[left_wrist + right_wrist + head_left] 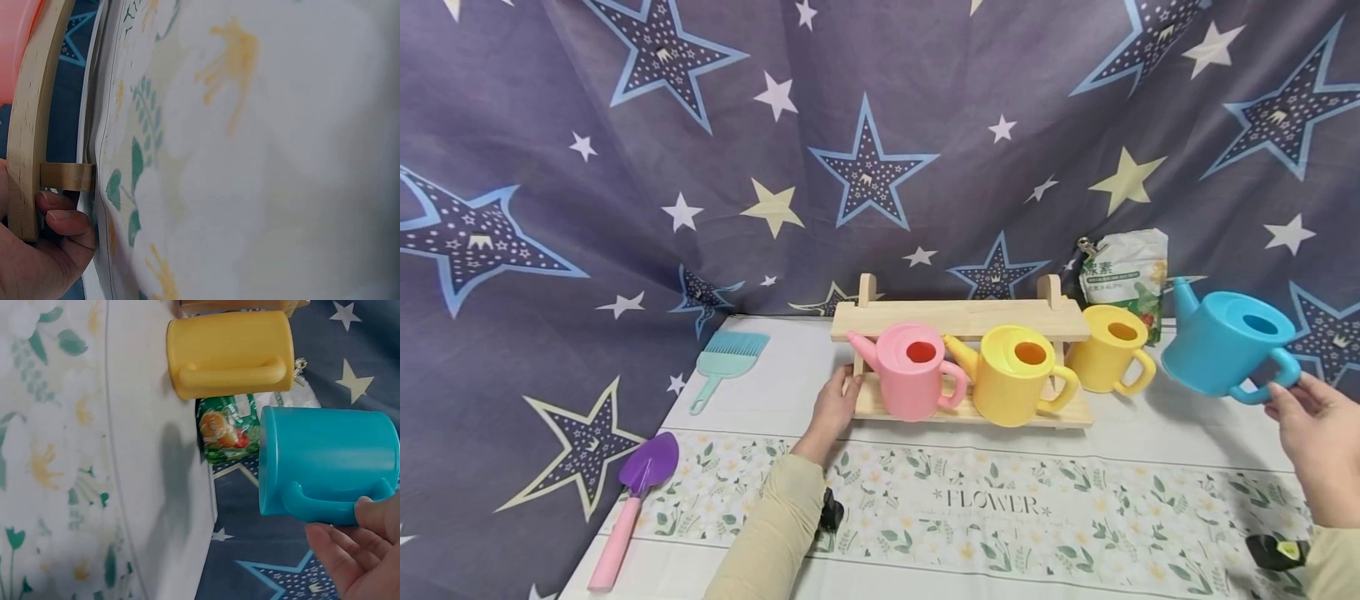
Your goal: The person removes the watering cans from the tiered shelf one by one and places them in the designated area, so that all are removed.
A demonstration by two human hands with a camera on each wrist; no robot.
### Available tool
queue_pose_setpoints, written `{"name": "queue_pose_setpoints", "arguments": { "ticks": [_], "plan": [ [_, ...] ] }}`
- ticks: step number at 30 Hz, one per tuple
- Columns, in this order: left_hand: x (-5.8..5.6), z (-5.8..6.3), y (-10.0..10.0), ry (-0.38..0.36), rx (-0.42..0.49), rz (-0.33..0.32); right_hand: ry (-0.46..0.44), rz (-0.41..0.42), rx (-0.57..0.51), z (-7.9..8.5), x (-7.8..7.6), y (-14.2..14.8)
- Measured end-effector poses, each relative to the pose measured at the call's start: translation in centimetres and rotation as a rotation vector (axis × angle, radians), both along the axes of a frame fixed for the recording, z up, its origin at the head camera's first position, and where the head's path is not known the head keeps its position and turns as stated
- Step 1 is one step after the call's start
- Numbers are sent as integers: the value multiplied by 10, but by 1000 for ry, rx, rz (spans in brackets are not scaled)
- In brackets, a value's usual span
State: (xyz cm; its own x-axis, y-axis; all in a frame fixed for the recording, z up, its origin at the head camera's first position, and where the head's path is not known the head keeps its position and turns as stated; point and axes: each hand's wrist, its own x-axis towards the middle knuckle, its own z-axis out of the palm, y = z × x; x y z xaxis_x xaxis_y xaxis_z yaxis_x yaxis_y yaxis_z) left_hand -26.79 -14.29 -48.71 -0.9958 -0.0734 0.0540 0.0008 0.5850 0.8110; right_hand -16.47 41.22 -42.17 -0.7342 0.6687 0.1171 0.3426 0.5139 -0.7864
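Observation:
By its handle, my right hand (1318, 433) holds a blue watering can (1228, 342) raised above the table's right side; thumb and fingers pinch the handle in the right wrist view. My left hand (837, 408) grips the left end of the lower board of a small wooden shelf (958, 318), its fingers curled under the board in the left wrist view. On that board stand a pink watering can (910, 379) and a yellow watering can (1011, 387), spouts to the left. Another yellow watering can (1101, 354) stands on the table beside the shelf's right end.
Behind the cans at the right is a white and green bag (1126, 271) with a metal clip. A mint brush (727, 362) and a purple trowel (640, 475) with a pink handle lie at the left. A star-patterned curtain (880, 83) hangs behind the cloth-covered table (992, 517).

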Motion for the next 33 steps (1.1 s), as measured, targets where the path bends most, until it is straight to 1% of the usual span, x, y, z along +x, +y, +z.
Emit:
{"name": "queue_pose_setpoints", "arguments": {
  "ticks": [5, 11, 21, 26, 33],
  "plan": [
    [0, 1, 0, 11, 7, -9, -49, -4, 10, -7, -2, 4],
    [-1, 2, 0, 15, 0, -4, -44, -2, 38, -13, -5, 6],
    [0, 3, 1, 12, -8, 3, -56, -40, 103, -22, -13, 3],
    [-1, 1, -1, 18, -9, -1, -81, -17, 128, -27, -16, 3],
    [0, -1, -1, 20, 3, -3, -97, 1, 102, -36, -22, 3]
  ]
}}
